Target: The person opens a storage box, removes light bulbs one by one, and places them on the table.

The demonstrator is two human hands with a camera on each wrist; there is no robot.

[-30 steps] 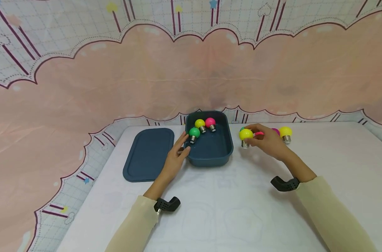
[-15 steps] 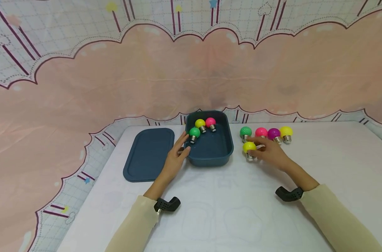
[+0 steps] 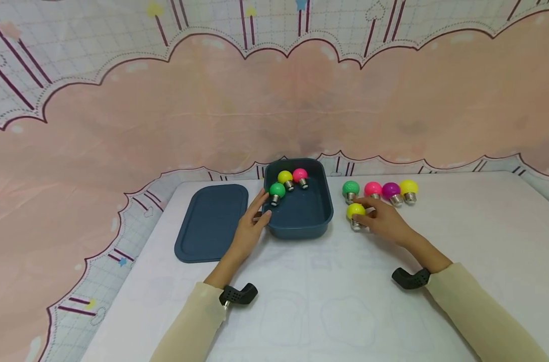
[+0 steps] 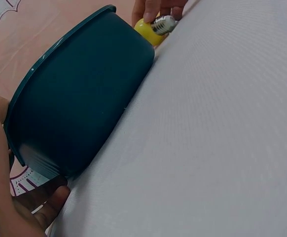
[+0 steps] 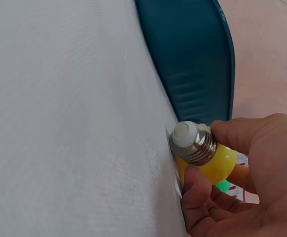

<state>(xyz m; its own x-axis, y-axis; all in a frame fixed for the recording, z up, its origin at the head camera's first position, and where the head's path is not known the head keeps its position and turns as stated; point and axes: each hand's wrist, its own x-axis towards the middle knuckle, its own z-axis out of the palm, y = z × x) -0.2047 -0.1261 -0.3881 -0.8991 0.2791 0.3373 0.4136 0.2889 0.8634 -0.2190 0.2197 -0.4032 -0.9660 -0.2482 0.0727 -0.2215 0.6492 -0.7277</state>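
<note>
1. Just right of the dark blue box (image 3: 299,233), my right hand (image 3: 386,221) has a yellow bulb (image 3: 355,210) pinched between thumb and fingers.
2. Left hand (image 3: 247,232) is spread, touching the box's left side.
3. Inside it: a green bulb (image 3: 277,189), second yellow bulb (image 3: 284,177), pink bulb (image 3: 300,175).
4. Lid (image 3: 212,222)'s flat on the table (image 3: 310,296), left of the box.

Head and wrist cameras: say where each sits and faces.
Head: on the head, looking forward and down at the table; left hand, right hand, sleeves show.
Left wrist: on that wrist, facing the box; left hand near, right hand beyond.
Right wrist: on that wrist, facing the yellow bulb; right hand shows.
Wrist views share box and yellow bulb.
</note>
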